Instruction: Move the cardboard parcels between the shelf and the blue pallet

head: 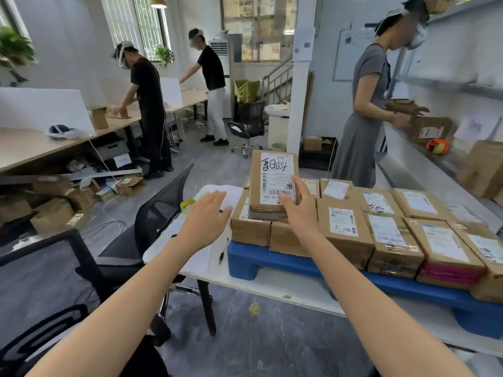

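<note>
A blue pallet [275, 261] lies on a white table and carries several cardboard parcels [389, 229] with white labels. One small parcel [272, 175] with a handwritten label sits tilted on top of the left end of the pile. My right hand [299, 206] grips its near right corner, thumb on the label. My left hand [205, 217] hovers open to the left of the pile, fingers spread, touching nothing. The shelf [424, 161] runs along the right wall with a few more parcels [484, 170] on it.
A person in a grey dress [367, 110] stands at the shelf handling a parcel. Two black mesh chairs [152, 213] stand at my left. Two people work at desks at the back left. Loose boxes [54, 208] litter the floor. A pen [221, 255] lies on the table.
</note>
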